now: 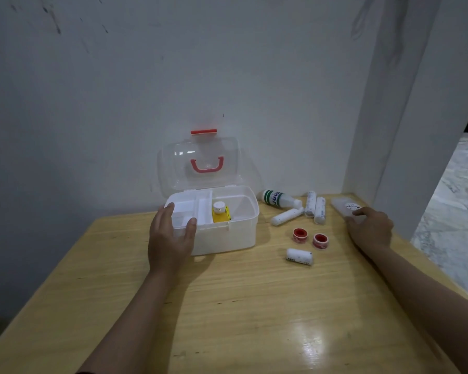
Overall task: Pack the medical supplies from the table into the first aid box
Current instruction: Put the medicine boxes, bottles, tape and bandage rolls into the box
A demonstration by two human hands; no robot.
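Nearby, bandage rolls (312, 204) beside bottle (279, 198), tapes (300, 235).

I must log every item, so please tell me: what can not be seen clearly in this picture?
Head view:
- Bottle label: too small and blurred to read.
- Flat packet: near end hidden under the right hand.
- Box front-left corner: hidden by the left hand.
- Yellow item in box: lower part hidden by the wall.

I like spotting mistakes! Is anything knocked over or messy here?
Only a little. The green-banded bottle lies on its side by the wall, and the bandage rolls lie scattered at different angles. Nothing looks spilled or broken.
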